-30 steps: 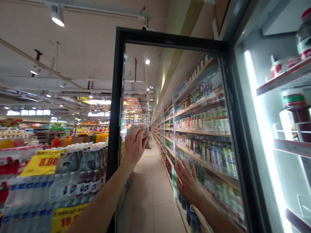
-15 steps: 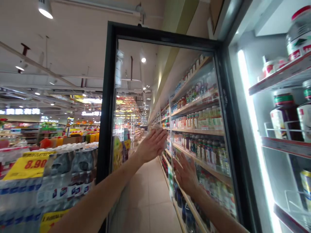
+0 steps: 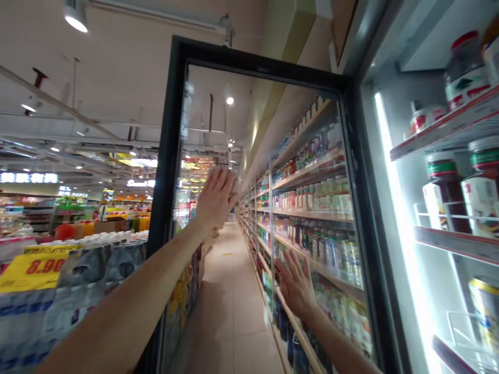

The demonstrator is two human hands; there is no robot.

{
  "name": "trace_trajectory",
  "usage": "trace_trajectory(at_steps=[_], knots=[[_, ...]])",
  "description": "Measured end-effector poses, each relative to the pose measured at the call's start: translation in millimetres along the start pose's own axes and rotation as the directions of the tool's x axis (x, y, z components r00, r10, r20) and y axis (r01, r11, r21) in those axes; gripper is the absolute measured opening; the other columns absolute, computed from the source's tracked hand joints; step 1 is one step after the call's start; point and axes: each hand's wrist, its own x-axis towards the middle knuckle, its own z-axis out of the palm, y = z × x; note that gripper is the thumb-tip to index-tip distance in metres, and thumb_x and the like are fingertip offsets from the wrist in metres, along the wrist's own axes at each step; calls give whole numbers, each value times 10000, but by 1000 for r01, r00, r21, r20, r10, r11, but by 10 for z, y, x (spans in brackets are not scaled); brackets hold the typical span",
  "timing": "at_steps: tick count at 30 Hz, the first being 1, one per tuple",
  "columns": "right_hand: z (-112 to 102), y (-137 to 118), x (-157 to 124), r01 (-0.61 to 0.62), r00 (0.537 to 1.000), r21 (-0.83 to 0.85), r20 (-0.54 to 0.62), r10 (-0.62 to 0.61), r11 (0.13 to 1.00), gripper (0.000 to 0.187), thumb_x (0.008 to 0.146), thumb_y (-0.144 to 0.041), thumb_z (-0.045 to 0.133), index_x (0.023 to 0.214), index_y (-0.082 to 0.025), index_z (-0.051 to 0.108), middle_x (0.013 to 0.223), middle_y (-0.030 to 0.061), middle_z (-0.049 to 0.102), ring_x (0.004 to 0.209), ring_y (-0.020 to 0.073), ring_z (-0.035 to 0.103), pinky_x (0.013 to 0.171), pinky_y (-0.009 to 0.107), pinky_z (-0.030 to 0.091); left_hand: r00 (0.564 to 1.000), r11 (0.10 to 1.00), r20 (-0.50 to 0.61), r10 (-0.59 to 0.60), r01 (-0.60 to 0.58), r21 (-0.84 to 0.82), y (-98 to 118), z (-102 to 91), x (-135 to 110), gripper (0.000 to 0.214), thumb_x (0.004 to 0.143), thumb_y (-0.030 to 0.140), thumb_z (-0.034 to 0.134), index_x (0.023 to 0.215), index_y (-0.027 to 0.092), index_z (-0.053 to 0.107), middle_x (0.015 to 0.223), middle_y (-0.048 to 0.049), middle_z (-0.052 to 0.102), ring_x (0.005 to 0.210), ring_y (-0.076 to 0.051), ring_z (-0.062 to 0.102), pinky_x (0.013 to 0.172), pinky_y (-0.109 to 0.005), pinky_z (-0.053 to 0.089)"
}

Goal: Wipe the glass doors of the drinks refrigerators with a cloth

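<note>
A glass door [image 3: 228, 306] with a black frame [image 3: 160, 156] stands open in front of me. My left hand [image 3: 215, 200] is raised against its upper middle, fingers together and laid flat over a pale, cloth-like thing [image 3: 234, 186]. Only a thin edge of that cloth shows beside the fingers; the rest is hidden under the hand. Lower and to the right, my right hand [image 3: 298, 283] lies spread on the glass with its fingers apart, holding nothing.
The lit cooler [image 3: 384, 124] on the right has shelves of bottles [image 3: 446, 189] and a can [image 3: 487, 306]. Packed water bottles [image 3: 35, 317] with a yellow price sign [image 3: 39, 267] stand on the left. Through the glass show an aisle floor [image 3: 222, 254] and stocked shelves [image 3: 315, 215].
My left hand has slid up and to the left across the glass. My right hand stays at about the same place, and the view has shifted slightly.
</note>
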Motion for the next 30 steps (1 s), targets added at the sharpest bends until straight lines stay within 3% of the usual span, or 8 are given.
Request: trace_trajectory(at_steps=[2, 7, 10, 12, 17, 22, 26, 30], knots=[[7, 0, -14, -13, 1000, -1, 13, 13, 1000, 685, 868, -109, 408, 1480, -255, 138, 1528, 57, 259, 1435, 230, 149, 1158, 538, 110, 998, 998, -39, -52, 53, 20, 100, 13, 8, 515, 921, 349, 367, 1357, 75, 393, 1453, -178, 357, 1401, -306, 207, 1130, -519, 225], [-1, -2, -37, -12, 1000, -10, 14, 12, 1000, 669, 864, -112, 414, 1475, -243, 176, 1503, 75, 319, 1423, 250, 195, 1142, 552, 169, 842, 847, 134, 523, -496, -192, 387, 107, 14, 459, 938, 376, 341, 1365, 222, 407, 1441, -40, 413, 1379, -189, 288, 1147, -387, 244], [-14, 8, -37, 10, 1000, -17, -8, -10, 1000, 667, 853, -99, 416, 1470, -242, 206, 1498, 66, 331, 1425, 245, 192, 1153, 535, 159, 983, 982, 45, 177, -174, -77, 248, 101, 155, 480, 931, 371, 354, 1375, 192, 396, 1454, -78, 387, 1398, -231, 241, 1148, -458, 226], [-18, 18, -36, 20, 1000, -20, -11, -20, 1000, 670, 844, -89, 414, 1467, -241, 218, 1499, 59, 329, 1427, 243, 181, 1159, 531, 142, 996, 998, -63, -56, 56, -8, 153, 68, 188, 498, 923, 350, 370, 1384, 162, 378, 1464, -113, 363, 1409, -271, 196, 1138, -515, 219], [-15, 24, -34, 29, 999, 2, -25, -29, 1000, 678, 851, -101, 408, 1476, -237, 182, 1512, 57, 300, 1429, 236, 171, 1163, 526, 130, 961, 963, 60, 269, -267, -41, 45, -49, -96, 499, 918, 345, 394, 1399, 218, 355, 1466, -62, 371, 1396, -230, 246, 1140, -432, 253], [-8, 0, -27, 2, 999, -3, -39, -2, 1000, 704, 849, -86, 408, 1479, -261, 147, 1522, 51, 267, 1430, 220, 168, 1160, 528, 146, 979, 984, -111, -171, 176, 33, -87, -161, -406, 542, 920, 333, 367, 1425, 150, 293, 1495, -142, 291, 1421, -305, 132, 1120, -552, 219], [9, -6, -29, 6, 999, -10, -34, -6, 1000, 685, 863, -108, 402, 1476, -285, 153, 1532, 39, 238, 1432, 223, 159, 1160, 531, 139, 966, 969, 75, 248, -247, -23, -15, -172, -560, 520, 911, 354, 398, 1407, 211, 333, 1463, -63, 378, 1404, -219, 227, 1144, -421, 244], [38, -2, -37, 8, 999, -15, -37, -9, 1000, 691, 858, -108, 405, 1478, -278, 151, 1539, 39, 218, 1433, 228, 153, 1161, 528, 130, 991, 986, -77, -110, 119, 118, -47, -158, -555, 531, 902, 339, 415, 1385, 126, 359, 1455, -155, 364, 1410, -286, 191, 1114, -502, 265]])
